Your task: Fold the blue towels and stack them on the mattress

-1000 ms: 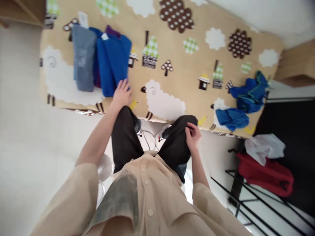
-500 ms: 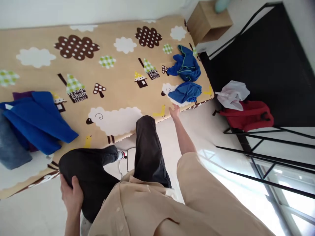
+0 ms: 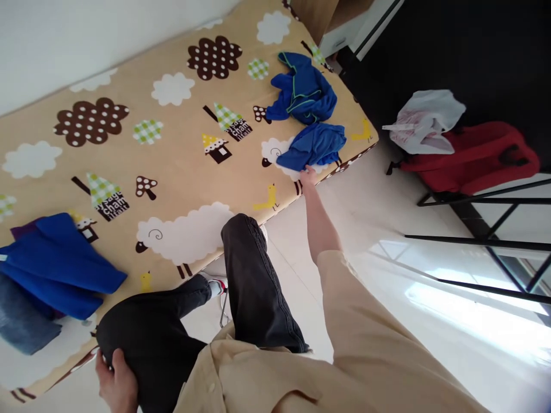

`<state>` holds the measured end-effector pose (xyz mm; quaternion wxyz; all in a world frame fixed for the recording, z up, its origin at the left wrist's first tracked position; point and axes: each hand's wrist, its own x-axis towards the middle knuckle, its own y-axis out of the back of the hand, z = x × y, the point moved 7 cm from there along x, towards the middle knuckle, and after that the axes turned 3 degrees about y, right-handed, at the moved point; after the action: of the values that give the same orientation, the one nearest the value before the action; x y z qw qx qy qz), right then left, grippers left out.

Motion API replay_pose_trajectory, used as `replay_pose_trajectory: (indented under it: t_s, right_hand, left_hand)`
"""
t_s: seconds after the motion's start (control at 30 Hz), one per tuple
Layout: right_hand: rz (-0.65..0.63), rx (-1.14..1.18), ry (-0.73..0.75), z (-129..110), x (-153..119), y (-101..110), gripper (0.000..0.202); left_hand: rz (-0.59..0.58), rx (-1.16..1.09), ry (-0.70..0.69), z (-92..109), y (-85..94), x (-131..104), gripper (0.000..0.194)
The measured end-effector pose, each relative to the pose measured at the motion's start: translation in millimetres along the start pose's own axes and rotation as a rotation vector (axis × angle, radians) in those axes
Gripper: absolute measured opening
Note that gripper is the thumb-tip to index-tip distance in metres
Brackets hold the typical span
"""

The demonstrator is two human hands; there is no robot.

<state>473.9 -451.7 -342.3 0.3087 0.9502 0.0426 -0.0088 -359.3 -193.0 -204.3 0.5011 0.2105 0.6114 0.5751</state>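
On the bed, a crumpled blue garment [image 3: 313, 146] lies close to the near right edge. My right hand [image 3: 307, 175] reaches out to its near side, fingers drawn together at the hem; the fingertips are partly hidden. Just behind it is another rumpled blue garment [image 3: 307, 92] with light green piping. My left hand [image 3: 117, 381] rests on my left thigh, thumb and fingers apart, holding nothing. To the left lie a blue folded garment [image 3: 60, 261] and a grey-blue cloth [image 3: 26, 318], with a bit of purple fabric [image 3: 28, 228] showing under the blue one.
The bed [image 3: 172, 155] has a tan sheet printed with sheep and clouds. Right of it, a white plastic bag [image 3: 424, 123] and a red bag or garment [image 3: 473, 158] lie on a black surface. Black metal bars [image 3: 482, 241] cross the right side, and a wooden box [image 3: 312, 17] stands beyond.
My right hand has moved forward from the sheet to the near blue garment, its fingers closing at the edge. My left hand stays on my thigh. The view has turned to the right.
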Motion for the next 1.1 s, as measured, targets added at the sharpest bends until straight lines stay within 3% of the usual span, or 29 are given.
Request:
replay_pose_trajectory:
  t_s: [0.1,0.2,0.27,0.37,0.43,0.5,0.6,0.67,0.73,0.9,1.1]
  right_hand:
    - [-0.077,0.097,0.100,-43.7,-18.8,-12.8,0.041]
    - [-0.263,0.300,0.308,-119.5,-78.8,-26.0,0.035]
    - [-0.417,0.408,0.397,-168.3,-146.2,-33.0,0.033]
    - [-0.684,0.610,0.409,-215.3,-280.9,-45.9,0.029]
    - [-0.816,0.764,0.288,-219.9,-375.2,-55.8,0.027]
    - [-0.877,0.837,0.094,-204.2,-456.0,-64.9,0.027]
    - [-1.094,0.864,0.027,-183.1,-539.9,-69.0,0.031]
    - [-1.246,0.819,0.116,-177.2,-563.8,-64.3,0.033]
    - [-1.303,0.750,0.211,-175.5,-566.0,-58.0,0.029]
    - [-1.167,0.490,0.509,-183.6,-552.6,-48.4,0.011]
    - [-1.062,0.042,0.967,-185.2,-573.4,-45.4,0.013]
  left_hand:
    - [0.009,-0.014,0.011,3.5,0.1,1.5,0.085]
    - [-0.013,0.018,-0.073,15.0,-0.8,-0.4,0.093]
    - [0.021,0.029,-0.193,28.6,2.7,-10.2,0.097]
    - [0.171,-0.028,-0.484,56.7,13.6,-48.1,0.092]
    - [0.173,-0.084,-0.729,75.2,10.7,-86.2,0.084]
    - [0.068,-0.141,-0.884,85.0,-2.6,-120.8,0.074]
    - [-0.113,-0.230,-0.974,85.1,-27.3,-154.2,0.049]
    - [-0.170,-0.286,-0.959,76.3,-37.9,-160.9,0.033]
    - [-0.198,-0.325,-0.935,64.1,-42.7,-159.2,0.031]
    - [-0.181,-0.375,-0.936,35.8,-30.6,-147.3,0.032]
    - [-0.030,-0.399,-1.061,2.3,7.4,-160.9,0.037]
